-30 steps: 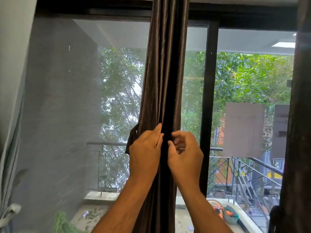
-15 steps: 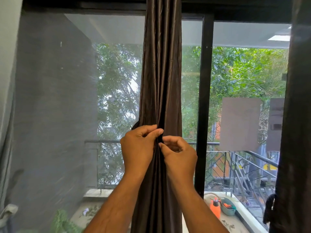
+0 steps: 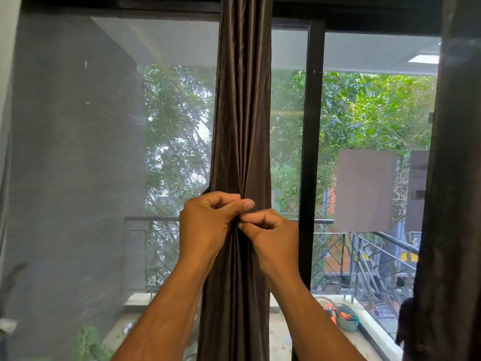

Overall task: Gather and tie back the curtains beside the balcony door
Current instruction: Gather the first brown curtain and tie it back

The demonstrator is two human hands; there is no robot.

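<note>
Grip: as the knuckles came together, I saw the left hand (image 3: 208, 225) and right hand (image 3: 270, 234) curled tight, thumbs touching, both pinching something at the front of the brown curtain (image 3: 242, 126); the tie itself I couldn't make out.
Change: a second earlier the fingers were looser and a little apart; they closed in on one spot.
Curtain: bunched into a narrow column, cinched at hand height, hanging left of the dark door frame (image 3: 311, 152).
Meaning: I judged the knot or fastening nearly drawn tight.
Beyond: a second dark curtain (image 3: 453, 204) at the right edge, the balcony railing (image 3: 364, 246) outside.
</note>
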